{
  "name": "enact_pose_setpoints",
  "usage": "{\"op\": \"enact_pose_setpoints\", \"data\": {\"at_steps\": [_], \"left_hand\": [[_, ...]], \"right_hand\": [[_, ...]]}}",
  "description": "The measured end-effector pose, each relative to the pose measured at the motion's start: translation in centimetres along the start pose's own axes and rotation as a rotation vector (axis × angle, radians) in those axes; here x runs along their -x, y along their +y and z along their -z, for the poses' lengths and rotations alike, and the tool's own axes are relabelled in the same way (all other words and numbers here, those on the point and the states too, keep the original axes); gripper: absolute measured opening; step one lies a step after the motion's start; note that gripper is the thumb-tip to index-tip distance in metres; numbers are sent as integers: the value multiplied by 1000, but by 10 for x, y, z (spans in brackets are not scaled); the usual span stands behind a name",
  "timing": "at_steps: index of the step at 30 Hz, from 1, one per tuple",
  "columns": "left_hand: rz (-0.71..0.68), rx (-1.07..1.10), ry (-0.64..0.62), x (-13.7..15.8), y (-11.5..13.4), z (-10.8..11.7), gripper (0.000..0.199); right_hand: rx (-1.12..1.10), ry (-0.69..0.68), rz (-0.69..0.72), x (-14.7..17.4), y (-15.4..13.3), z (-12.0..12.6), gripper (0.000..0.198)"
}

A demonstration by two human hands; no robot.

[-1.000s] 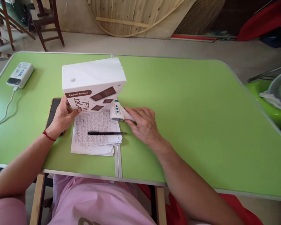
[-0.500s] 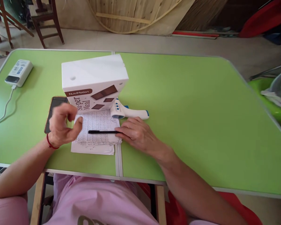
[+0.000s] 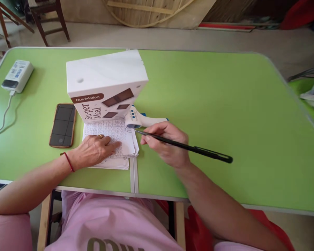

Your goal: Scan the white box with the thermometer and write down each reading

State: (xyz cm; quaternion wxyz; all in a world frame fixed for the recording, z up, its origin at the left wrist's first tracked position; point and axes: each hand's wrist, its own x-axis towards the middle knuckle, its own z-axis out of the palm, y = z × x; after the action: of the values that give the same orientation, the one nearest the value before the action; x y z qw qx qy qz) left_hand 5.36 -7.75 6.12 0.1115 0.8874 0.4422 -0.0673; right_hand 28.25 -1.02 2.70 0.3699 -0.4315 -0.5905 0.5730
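Observation:
My right hand [image 3: 169, 144] grips a black pen [image 3: 199, 150], its tip pointing left toward the upper right corner of the handwritten sheets [image 3: 122, 134]. Flat on those sheets lies my left hand [image 3: 95, 150], fingers stretched to the right, with a ring and a red wrist cord. Behind the paper stands a white box [image 3: 107, 75] with "NutriMotion Su-per Meal" printed on its front; it hides the sheets' far edge. A white and blue handheld thermometer [image 3: 143, 120] rests beside the box, just beyond my right hand.
Left of the paper lies a phone [image 3: 62, 125] in a brown case. A white power bank [image 3: 17, 76] with a cable sits at the far left of the green table [image 3: 211, 97]. Wooden chairs [image 3: 48, 21] stand on the floor behind.
The pen, lying across the paper under my right fingertips, is now lifted and held in a writing grip. My left hand has come down from the air onto the sheets, uncovering the phone.

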Motion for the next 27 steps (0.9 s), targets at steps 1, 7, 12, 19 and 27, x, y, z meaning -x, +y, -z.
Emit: {"op": "enact_pose_setpoints", "data": {"at_steps": [1, 7, 12, 19, 27], "left_hand": [[5, -11, -23, 0, 2, 2, 31], [37, -48, -76, -1, 9, 9, 32], [52, -63, -98, -2, 10, 11, 33], [50, -59, -90, -2, 10, 10, 32], [56, -64, -99, -3, 10, 11, 30]], "right_hand": [[-31, -24, -19, 1, 1, -4, 10], [102, -78, -44, 7, 9, -23, 7], [254, -65, 98, 7, 12, -27, 5], [309, -99, 175, 6, 14, -25, 9], [336, -98, 307, 7, 17, -27, 14]]}}
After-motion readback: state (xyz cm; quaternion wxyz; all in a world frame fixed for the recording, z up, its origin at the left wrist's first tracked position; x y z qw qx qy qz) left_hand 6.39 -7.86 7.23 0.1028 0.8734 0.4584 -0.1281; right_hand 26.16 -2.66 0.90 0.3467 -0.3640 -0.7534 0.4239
